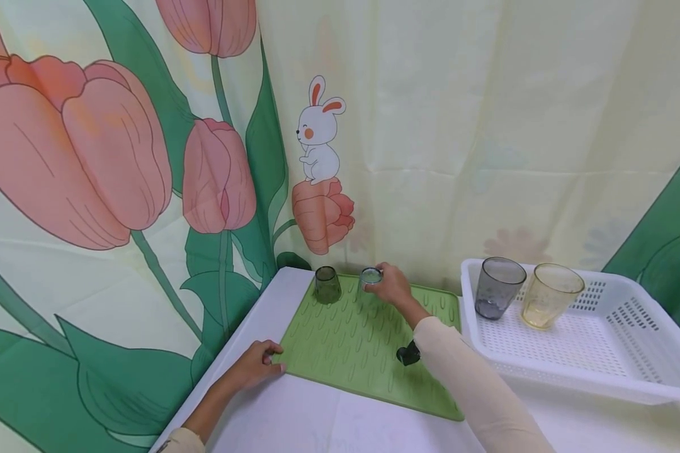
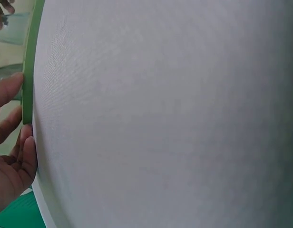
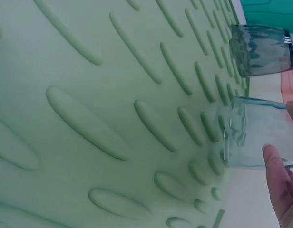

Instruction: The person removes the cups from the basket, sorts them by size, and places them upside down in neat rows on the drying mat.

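A printed curtain hung beyond the white worktop. From the head view's centre, pink tulips spread between 9 and 11 o'clock; a drawn rabbit sat near 12.

Over by the green mat's far edge, the right hand grips a clear glass; the left hand holds the mat's near-left corner.

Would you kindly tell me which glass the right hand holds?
The pale bluish glass; the dark glass beside it, and the grey glass and yellow glass in the white basket, are untouched.
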Tool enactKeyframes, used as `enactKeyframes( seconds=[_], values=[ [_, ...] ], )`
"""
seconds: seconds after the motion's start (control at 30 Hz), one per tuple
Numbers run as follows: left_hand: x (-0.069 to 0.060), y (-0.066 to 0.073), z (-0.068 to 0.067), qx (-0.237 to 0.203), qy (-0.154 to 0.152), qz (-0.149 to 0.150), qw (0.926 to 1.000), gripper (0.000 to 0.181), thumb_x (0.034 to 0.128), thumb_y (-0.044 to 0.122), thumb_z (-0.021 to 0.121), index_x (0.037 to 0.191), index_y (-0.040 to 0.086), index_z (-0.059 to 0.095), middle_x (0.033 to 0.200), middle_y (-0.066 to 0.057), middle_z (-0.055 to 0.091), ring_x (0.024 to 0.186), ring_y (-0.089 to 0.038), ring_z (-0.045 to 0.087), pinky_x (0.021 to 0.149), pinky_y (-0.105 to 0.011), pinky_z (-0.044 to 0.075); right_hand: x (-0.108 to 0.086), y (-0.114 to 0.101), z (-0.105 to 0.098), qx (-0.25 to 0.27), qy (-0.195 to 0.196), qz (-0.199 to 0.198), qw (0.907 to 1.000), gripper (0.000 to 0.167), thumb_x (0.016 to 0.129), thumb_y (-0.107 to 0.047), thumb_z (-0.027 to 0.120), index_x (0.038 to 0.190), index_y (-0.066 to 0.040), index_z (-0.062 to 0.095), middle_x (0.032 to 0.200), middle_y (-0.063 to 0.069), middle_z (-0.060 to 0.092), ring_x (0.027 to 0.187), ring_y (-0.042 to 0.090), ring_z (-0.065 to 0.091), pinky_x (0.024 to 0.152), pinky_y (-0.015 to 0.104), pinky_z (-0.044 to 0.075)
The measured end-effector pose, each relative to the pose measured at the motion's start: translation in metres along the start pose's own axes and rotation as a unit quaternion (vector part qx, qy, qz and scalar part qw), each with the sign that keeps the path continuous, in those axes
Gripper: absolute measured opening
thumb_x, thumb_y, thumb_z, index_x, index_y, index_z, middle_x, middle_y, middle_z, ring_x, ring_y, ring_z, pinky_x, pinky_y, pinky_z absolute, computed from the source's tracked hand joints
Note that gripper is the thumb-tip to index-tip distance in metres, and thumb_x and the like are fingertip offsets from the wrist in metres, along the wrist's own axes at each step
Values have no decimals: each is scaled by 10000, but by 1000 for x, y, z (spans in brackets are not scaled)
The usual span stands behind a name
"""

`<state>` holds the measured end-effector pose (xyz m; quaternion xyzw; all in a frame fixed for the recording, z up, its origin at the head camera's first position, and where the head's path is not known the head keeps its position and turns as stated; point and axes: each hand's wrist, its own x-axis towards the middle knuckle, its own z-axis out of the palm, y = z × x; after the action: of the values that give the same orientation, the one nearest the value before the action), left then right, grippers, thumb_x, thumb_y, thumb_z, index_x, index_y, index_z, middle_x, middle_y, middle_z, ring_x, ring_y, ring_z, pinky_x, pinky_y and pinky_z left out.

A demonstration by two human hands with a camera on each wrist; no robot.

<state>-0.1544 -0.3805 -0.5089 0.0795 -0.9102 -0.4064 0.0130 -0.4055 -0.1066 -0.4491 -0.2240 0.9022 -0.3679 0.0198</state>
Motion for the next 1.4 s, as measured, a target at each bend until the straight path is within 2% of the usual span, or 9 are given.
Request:
enactKeyframes(
  seconds=[0.3, 0.57, 1.0, 1.2, 1.4],
  values=[
    [0, 0, 0, 32, -8, 35, 10000, 374, 854, 122, 777, 1164, -28, 630, 912, -82, 451, 837, -185, 414, 681, -242, 360, 3, 1, 5, 0, 36, 137, 9999, 611, 846, -290, 814, 1328, -13, 560, 1149, 178, 666, 981, 325, 637, 808, 463, 529],
    [0, -2, 2, 74, -13, 7, 10000, 378, 854, 135, 780, 1167, -18, 634, 945, -87, 473, 845, -171, 424, 700, -238, 375, 5, 2, 7, -71, -185, 240, 9995, 624, 862, -285, 799, 1354, -15, 527, 1195, 181, 641, 1037, 333, 622, 863, 471, 526],
    [-2, 3, 1, 102, 39, -115, 9999, 362, 850, 118, 780, 1159, -4, 636, 933, -89, 465, 845, -183, 423, 686, -251, 364, 6, 1, 5, 100, -256, 67, 9996, 604, 858, -246, 798, 1336, 4, 527, 1206, 203, 631, 1066, 349, 609, 904, 490, 512],
    [-1, 1, 1, 125, 50, -124, 9998, 356, 852, 123, 782, 1153, 2, 636, 936, -88, 463, 845, -184, 425, 688, -250, 370, 5, 2, 7, 103, -146, -82, 9998, 595, 855, -232, 803, 1318, 26, 533, 1184, 220, 633, 1055, 363, 614, 899, 499, 516],
    [1, -1, 1, 182, 73, -65, 9998, 343, 855, 126, 780, 1142, 3, 637, 923, -83, 462, 836, -180, 427, 678, -242, 370, 3, 1, 7, -2, -195, -45, 9998, 595, 862, -269, 799, 1306, 18, 525, 1174, 207, 620, 1049, 347, 615, 881, 487, 523]
  ],
)
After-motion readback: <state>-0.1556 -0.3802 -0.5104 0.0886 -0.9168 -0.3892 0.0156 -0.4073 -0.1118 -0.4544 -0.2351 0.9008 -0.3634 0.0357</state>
